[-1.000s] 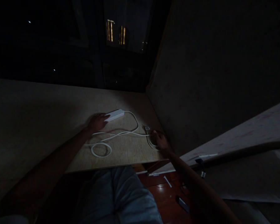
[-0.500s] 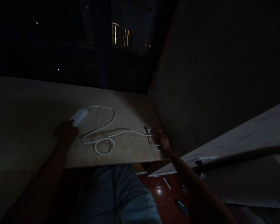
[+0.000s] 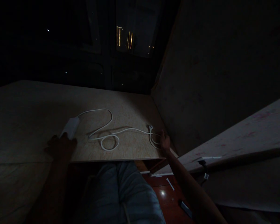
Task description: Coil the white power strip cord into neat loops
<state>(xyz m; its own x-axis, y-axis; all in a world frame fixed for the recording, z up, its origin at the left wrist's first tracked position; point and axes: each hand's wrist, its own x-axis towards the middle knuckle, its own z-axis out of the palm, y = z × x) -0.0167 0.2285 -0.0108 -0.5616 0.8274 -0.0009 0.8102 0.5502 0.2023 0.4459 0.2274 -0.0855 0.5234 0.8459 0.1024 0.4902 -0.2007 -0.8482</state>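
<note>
On the left of the pale board surface (image 3: 128,146), my left hand (image 3: 62,146) is closed around the near end of a white power strip (image 3: 71,126). From the strip's far end a white cord (image 3: 109,135) runs right in loose bends, with one small loop in the middle. My right hand (image 3: 165,142) is closed on the cord's loop at the right end of the board. The two-pin plug (image 3: 150,127) lies just left of that hand, pins pointing away from me. Dim light hides the finger detail of both hands.
Dark windows (image 3: 133,68) stand behind the board, and a wall (image 3: 212,77) rises on its right. Below the front edge are a grey-blue padded cushion (image 3: 130,193) and a red floor (image 3: 162,200). A small dark device (image 3: 186,209) and a white strip (image 3: 170,184) lie there.
My left hand has drawn the power strip left and toward me, and the cord has shifted with it. My right hand stays at the cord's looped end. The view has moved slightly.
</note>
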